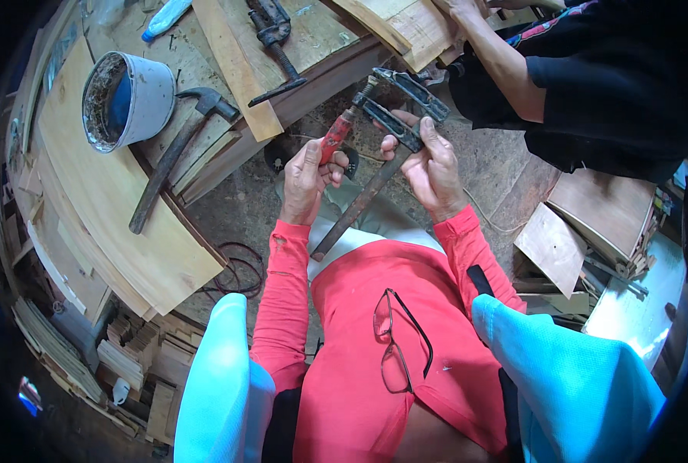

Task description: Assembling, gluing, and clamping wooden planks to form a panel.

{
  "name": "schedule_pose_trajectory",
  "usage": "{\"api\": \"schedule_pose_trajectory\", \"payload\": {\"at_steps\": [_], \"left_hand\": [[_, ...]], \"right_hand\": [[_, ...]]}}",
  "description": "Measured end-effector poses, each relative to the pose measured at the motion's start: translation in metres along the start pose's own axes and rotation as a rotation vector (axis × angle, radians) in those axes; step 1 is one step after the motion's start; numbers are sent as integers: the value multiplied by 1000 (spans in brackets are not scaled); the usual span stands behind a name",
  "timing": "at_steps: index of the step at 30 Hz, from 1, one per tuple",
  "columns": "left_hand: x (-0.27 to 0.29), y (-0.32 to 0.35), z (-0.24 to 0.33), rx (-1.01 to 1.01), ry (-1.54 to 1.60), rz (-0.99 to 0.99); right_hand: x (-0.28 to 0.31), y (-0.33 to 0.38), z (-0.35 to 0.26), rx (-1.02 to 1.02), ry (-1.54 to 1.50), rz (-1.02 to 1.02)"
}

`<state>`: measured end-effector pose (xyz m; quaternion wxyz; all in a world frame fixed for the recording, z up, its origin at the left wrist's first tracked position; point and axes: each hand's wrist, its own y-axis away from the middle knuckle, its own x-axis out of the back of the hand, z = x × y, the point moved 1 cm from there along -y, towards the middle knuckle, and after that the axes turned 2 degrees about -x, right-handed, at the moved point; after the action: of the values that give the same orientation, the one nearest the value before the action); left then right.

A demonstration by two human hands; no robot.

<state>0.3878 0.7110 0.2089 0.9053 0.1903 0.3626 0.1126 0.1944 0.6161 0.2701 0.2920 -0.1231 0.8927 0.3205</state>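
Note:
Between my hands, above my lap, is a bar clamp (355, 207) with a red handle, dark jaws and a worn flat bar. My left hand (304, 182) is closed around the red handle. My right hand (435, 171) grips the clamp by the sliding jaw, where it meets the bar. The threaded screw points up toward the bench, and the bar slants down toward my waist. A claw hammer (163, 172) lies on boards to the left of my left hand. On the bench beyond, a second dark clamp (274, 35) rests beside a narrow wood strip (236, 65).
A white bucket (150, 100) with a grimy inside stands on the bench at left, near a blue-capped bottle (163, 19). Curved plywood sheets (120, 208) overhang the bench. Another person's arm (506, 65) reaches over boards at upper right. Wood scraps (556, 247) stack at right.

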Motion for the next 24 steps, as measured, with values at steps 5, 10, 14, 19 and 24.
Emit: {"api": "schedule_pose_trajectory", "payload": {"at_steps": [5, 10, 14, 19, 24], "left_hand": [[-4, 19, -1, -33, -397, 35], [-18, 35, 8, -441, -856, 473], [-32, 48, 24, -488, -1038, 308], [-32, 74, -3, -498, -1176, 6], [-32, 84, -19, -222, -890, 6]], "right_hand": [[-2, 0, 4, 24, -14, -12], [2, -2, 0, 28, 26, -32], [-11, 3, 1, 15, -92, 43], [-5, 3, 0, 0, -164, -17], [-7, 5, -2, 16, -42, -41]]}}
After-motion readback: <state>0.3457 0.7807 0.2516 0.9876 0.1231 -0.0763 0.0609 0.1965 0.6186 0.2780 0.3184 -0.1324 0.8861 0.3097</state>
